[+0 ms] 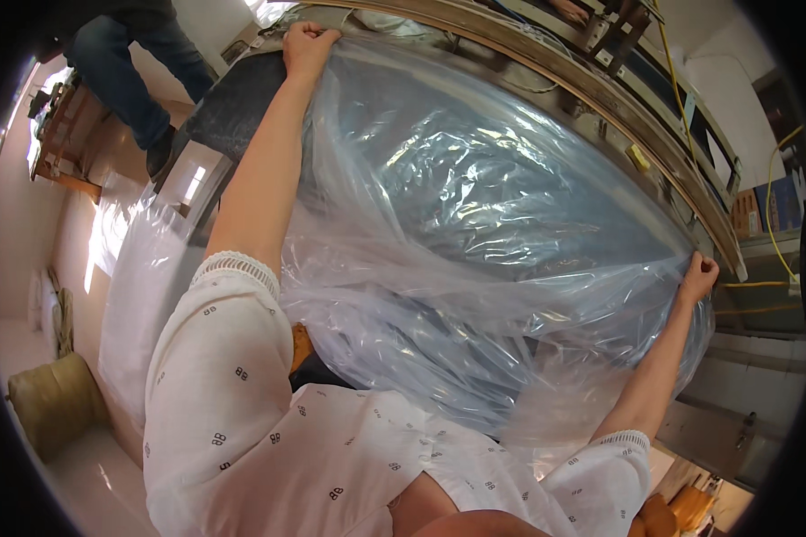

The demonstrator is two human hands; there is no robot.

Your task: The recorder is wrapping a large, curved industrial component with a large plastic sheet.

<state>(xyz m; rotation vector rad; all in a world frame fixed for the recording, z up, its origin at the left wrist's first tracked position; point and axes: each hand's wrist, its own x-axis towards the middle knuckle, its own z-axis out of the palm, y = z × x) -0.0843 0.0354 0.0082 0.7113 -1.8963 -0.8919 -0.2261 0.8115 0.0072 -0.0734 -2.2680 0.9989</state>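
Clear plastic sheet [475, 192] lay rumpled across desk [501, 67], border near far edge. Your left hand [306, 49] and right hand [699, 276] pinched opposite ends of border between fingers [330, 36]. Step looked like spreading; next move likely called for even tension.

Olive cushion [55, 404] and another person's jeans [121, 80] at left.

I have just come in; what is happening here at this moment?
A person in a white patterned top holds a clear plastic sheet with both hands. The left hand pinches its far left edge, the right hand its right edge. Between them the sheet lies wrinkled. Another person in jeans stands at the upper left.
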